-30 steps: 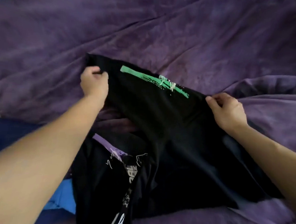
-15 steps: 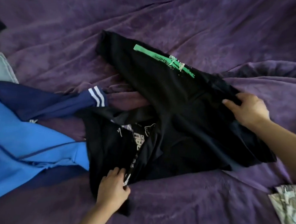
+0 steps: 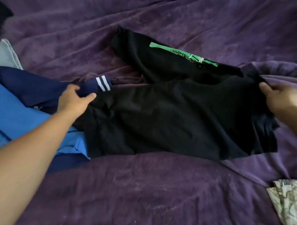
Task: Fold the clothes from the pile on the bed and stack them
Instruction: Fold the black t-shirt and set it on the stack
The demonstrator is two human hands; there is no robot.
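- Left of the black shirt (image 3: 170,117) lay blue clothes (image 3: 15,108). A striped navy cuff (image 3: 101,83) touched the shirt's left edge, and a grey cloth (image 3: 6,56) sat farther out.
- The left hand (image 3: 74,100) was at the shirt's left edge, its grip narrow and closed on black fabric just beside the cuff.
- The shirt was spread across the purple bed (image 3: 140,189), its body rumpled and slack in the middle. A part with a green print (image 3: 181,56) reached away behind it.
- The right hand (image 3: 279,98) pinched the shirt's right edge, its grip tight on a bunch of fabric.
- Right of the shirt and nearer the person lay a patterned cloth (image 3: 287,202), well apart from it.
- The step seemed to be spreading the shirt flat. It would go best with both edges drawn apart evenly until the middle smoothed, then laid down clear of the navy cuff so nothing got folded in. The printed part would likely need bringing over the body first.
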